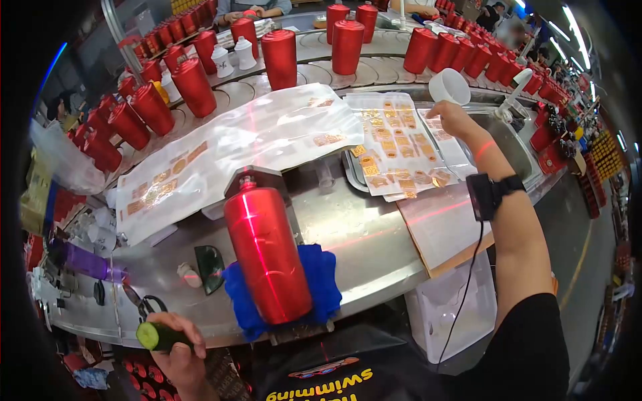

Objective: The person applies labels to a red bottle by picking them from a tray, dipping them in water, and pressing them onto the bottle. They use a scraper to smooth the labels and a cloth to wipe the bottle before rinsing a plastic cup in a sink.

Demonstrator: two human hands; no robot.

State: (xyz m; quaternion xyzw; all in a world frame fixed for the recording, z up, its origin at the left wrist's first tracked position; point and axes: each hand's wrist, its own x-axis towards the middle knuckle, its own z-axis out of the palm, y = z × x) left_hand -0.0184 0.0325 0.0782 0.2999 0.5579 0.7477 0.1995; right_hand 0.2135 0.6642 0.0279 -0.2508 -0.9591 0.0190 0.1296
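My left hand is closed around a cut piece of cucumber, its pale round end facing up. Just beyond those fingers lie dark-handled scissors. My right hand reaches across the decal sheets, its fingers drawn together at the upper edge of the right-hand strip; what they pinch is too small to make out. A white cup stands right behind them. Between my hands a red metallic bottle lies on a blue cloth, its neck against a dark support.
A long plastic-covered sheet with gold decals spans the bench. Behind it, a conveyor carries several red bottles. A sink with a white tap is at right. A dark green piece lies near the cloth. A person's hands show across the conveyor.
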